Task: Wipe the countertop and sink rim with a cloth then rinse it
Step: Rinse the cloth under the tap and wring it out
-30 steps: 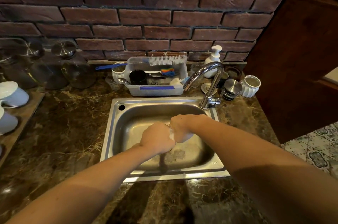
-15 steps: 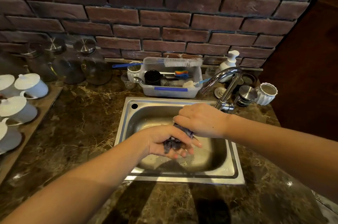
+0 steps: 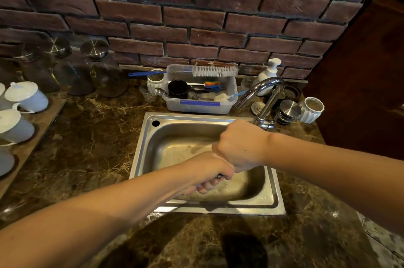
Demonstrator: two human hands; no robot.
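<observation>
Both my hands are clenched together over the steel sink (image 3: 144, 149), which is set in a brown marble countertop (image 3: 87, 136). My left hand (image 3: 207, 171) is fisted low over the basin, and a dark sliver of the cloth (image 3: 219, 176) shows between its fingers. My right hand (image 3: 240, 147) is fisted just above and to the right, touching the left; the cloth inside it is hidden. The chrome tap (image 3: 262, 92) arches behind my right hand, with no water visible.
A clear plastic tub (image 3: 196, 106) with brushes and a black cup stands behind the sink. A soap pump (image 3: 270, 73), metal lids and a white ribbed cup (image 3: 311, 109) sit at the back right. Glass jars (image 3: 96, 71) and white teacups (image 3: 26, 97) fill the left side.
My hands went from holding the dark cloth loosely, partly showing, to tight fists twisted against each other. The right hand rose above the left. The cloth is now almost hidden.
</observation>
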